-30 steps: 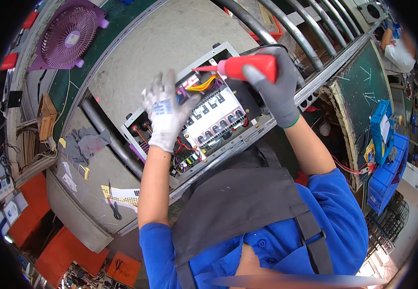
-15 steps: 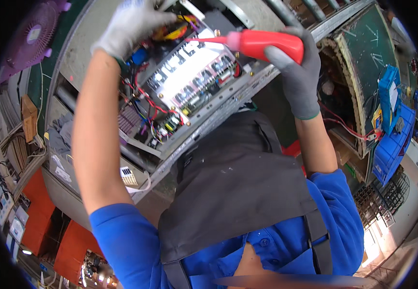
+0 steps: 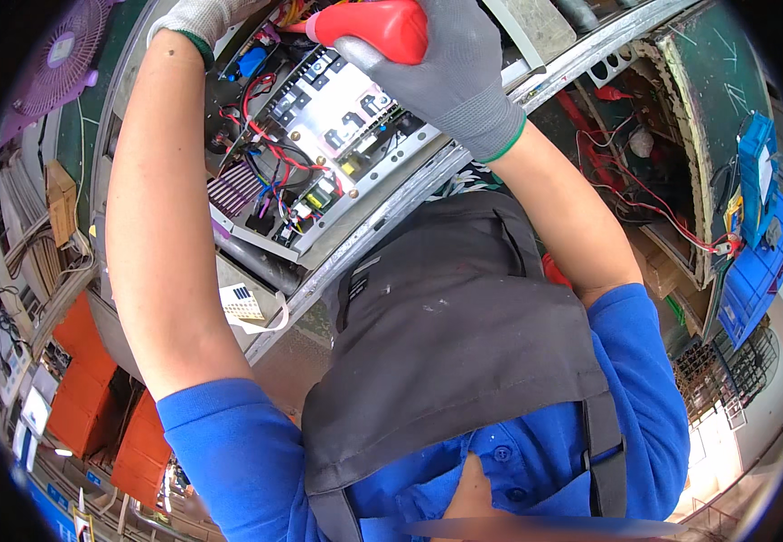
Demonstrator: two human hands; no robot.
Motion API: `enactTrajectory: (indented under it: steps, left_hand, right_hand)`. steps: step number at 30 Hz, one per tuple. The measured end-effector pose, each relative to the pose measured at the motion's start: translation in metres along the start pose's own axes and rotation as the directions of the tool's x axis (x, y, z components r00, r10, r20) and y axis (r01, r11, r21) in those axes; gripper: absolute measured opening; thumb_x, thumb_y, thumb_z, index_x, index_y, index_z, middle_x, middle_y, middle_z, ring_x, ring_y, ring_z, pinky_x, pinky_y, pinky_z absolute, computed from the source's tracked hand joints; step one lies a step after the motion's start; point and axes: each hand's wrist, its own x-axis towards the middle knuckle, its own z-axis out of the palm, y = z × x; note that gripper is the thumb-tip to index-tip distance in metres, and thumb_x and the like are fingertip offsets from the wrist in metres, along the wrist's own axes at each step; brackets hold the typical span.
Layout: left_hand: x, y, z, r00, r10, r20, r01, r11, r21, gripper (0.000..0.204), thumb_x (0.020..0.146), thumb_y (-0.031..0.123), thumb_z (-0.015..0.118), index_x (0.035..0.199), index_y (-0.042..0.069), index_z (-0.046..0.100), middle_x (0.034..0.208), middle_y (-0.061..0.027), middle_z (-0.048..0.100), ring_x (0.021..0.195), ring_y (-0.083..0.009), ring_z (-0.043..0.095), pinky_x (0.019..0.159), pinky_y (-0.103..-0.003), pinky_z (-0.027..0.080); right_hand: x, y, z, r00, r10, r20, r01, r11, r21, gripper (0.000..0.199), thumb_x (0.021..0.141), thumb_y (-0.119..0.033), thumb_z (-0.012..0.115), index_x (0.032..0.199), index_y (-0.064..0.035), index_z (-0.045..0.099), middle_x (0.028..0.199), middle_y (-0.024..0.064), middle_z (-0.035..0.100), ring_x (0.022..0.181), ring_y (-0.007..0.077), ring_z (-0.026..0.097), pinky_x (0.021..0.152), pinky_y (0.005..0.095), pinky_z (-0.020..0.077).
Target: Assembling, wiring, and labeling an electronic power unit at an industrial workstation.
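Red bottle [image 3: 375, 29] sits in the right hand [image 3: 453, 77], fingers wrapped around it, above the open electronics box [image 3: 398, 161]; how the fingers of the left hand [image 3: 200, 18] stand, I cannot tell.

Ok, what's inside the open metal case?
A white plate with black components, red wires, a blue part and a purple finned block. What lies beneath the right hand and red bottle is covered from view.
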Motion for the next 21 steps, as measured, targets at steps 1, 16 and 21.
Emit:
enactTrajectory:
  steps: [1, 16, 21]
  left_hand:
    - [0.0, 0.0, 0.0, 1.0, 0.001, 0.001, -0.001, 1.0, -0.002, 0.044, 0.069, 0.039, 0.08, 0.089, 0.0, 0.075, 0.081, -0.0243, 0.07, 0.074, -0.035, 0.069, 0.069, -0.043, 0.052]
    - [-0.005, 0.002, 0.0, 0.999, -0.034, 0.024, 0.037, 0.991, -0.13, 0.041, 0.071, 0.033, 0.08, 0.095, 0.0, 0.075, 0.084, -0.0208, 0.073, 0.076, -0.0296, 0.071, 0.073, -0.04, 0.053]
    - [-0.01, 0.005, -0.002, 1.0, 0.0, 0.01, 0.002, 0.994, -0.112, 0.041, 0.072, 0.032, 0.08, 0.098, 0.0, 0.076, 0.087, -0.0206, 0.074, 0.077, -0.0287, 0.071, 0.074, -0.039, 0.054]
  right_hand:
    - [0.0, 0.0, -0.001, 0.999, 0.026, 0.031, -0.024, 0.998, -0.053, 0.042, 0.072, -0.01, 0.087, 0.101, -0.0053, 0.058, 0.093, 0.0126, 0.062, 0.08, 0.0299, 0.065, 0.07, 0.0365, 0.0519]
    - [-0.004, 0.01, 0.004, 0.997, -0.045, -0.061, 0.046, 0.999, 0.022, 0.04, 0.073, -0.013, 0.087, 0.1, -0.0052, 0.058, 0.091, 0.0127, 0.062, 0.078, 0.0294, 0.064, 0.069, 0.0369, 0.0514]
    - [-0.003, 0.009, 0.0, 0.993, -0.045, -0.108, 0.042, 0.999, -0.024, 0.04, 0.072, -0.012, 0.087, 0.1, -0.0052, 0.059, 0.091, 0.0121, 0.062, 0.077, 0.0295, 0.064, 0.068, 0.0373, 0.0517]
